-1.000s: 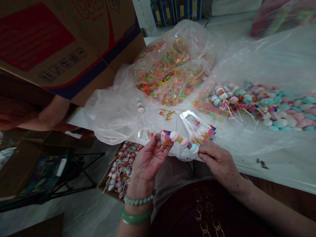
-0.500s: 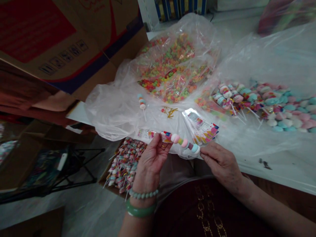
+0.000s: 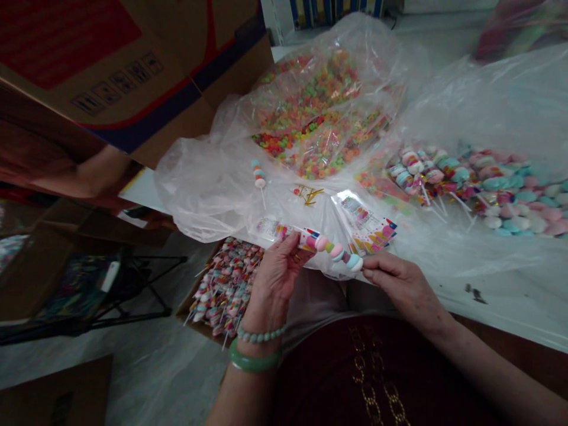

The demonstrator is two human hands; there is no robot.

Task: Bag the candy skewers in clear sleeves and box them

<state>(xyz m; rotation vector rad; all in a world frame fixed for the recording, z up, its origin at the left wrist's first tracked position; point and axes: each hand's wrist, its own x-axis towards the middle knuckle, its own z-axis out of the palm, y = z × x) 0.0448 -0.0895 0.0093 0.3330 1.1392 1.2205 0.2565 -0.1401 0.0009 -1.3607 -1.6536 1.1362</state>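
Observation:
My left hand [image 3: 278, 269] pinches a small printed plastic wrapper [image 3: 269, 227], level above the table's front edge. Between my two hands runs a marshmallow skewer [image 3: 337, 251] of pink, white, teal and other coloured pieces. Its far end is at the wrapper's mouth; how deep it sits inside I cannot tell. My right hand [image 3: 402, 284] has thumb and fingers closed on the skewer's stick end, beside the last white piece. Just beyond lie a fan of flat wrappers [image 3: 366, 222], gold twist ties [image 3: 309, 194] and an unwrapped candy skewer [image 3: 258, 175].
A clear bag of ring-shaped gummies [image 3: 310, 112] lies at the back. Wrapped skewers [image 3: 426, 168] and loose marshmallows [image 3: 528, 213] are on the right. Below left stands a box of wrapped skewers [image 3: 226, 284]. A large carton [image 3: 177, 118] and another person's arm [image 3: 97, 171] are at left.
The whole view has shifted slightly. Both hands keep their hold on the wrapper and skewer, with little movement between them.

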